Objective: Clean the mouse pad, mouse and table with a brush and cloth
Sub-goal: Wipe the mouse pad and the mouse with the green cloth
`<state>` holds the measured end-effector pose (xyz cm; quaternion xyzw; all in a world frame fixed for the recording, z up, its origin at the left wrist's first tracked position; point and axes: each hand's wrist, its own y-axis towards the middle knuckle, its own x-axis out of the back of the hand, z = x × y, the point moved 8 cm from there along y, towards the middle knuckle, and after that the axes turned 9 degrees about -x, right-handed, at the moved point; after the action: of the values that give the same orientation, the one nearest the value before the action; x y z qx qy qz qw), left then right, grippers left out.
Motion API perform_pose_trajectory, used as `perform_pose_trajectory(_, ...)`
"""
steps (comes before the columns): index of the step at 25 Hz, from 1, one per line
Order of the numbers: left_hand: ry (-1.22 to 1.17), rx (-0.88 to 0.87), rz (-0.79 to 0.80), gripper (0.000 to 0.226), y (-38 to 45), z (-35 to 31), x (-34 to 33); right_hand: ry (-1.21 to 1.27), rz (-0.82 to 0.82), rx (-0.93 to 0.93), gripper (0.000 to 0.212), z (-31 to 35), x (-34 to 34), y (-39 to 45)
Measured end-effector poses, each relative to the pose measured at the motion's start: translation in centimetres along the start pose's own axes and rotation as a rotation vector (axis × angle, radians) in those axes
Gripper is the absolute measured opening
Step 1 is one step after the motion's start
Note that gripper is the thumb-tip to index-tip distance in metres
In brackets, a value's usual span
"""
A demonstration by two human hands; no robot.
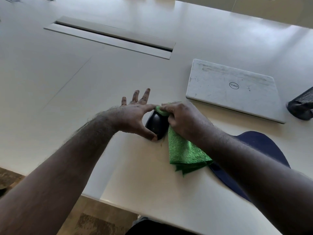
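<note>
Table [71, 85] fills the frame, white; closed laptop [233, 89] at right; dark blue mouse pad [260, 146] lower right, partly under the right forearm. Green cloth [184, 150] at centre, gripped by the closed right hand [182, 119] against the black mouse [156, 125], which the left hand [133, 116] steadies between thumb and forefinger, other fingers spread

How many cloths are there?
1. The green cloth is in the right hand, its top pressed on the black mouse, the rest hanging onto the table. Another could be hidden under the arms.
</note>
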<state>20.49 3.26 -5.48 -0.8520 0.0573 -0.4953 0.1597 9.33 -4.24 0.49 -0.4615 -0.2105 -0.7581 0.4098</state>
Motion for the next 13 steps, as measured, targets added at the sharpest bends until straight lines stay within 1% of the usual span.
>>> perform_pose_trajectory(2,0.032,0.012,-0.005,0.124,0.0,0.2,0.1,-0.029,-0.018,-0.025,0.048,-0.6,-0.4,0.0)
perform_pose_trajectory(5,0.063,0.021,-0.028,0.123,-0.3,0.4,0.2,-0.028,0.071,-0.082,0.059,-1.6,-1.3,-0.3)
perform_pose_trajectory(7,0.084,0.015,-0.055,0.123,-0.5,0.5,0.2,-0.023,0.092,-0.132,0.065,-2.0,-1.3,-0.6)
perform_pose_trajectory(10,0.114,0.015,-0.105,0.125,-0.8,0.5,0.5,0.028,0.02,-0.119,0.061,-0.7,-0.8,-1.1)
perform_pose_trajectory(13,0.11,0.026,-0.131,0.128,-1.1,0.5,0.7,0.051,-0.009,-0.029,0.053,1.4,-0.8,-1.9)
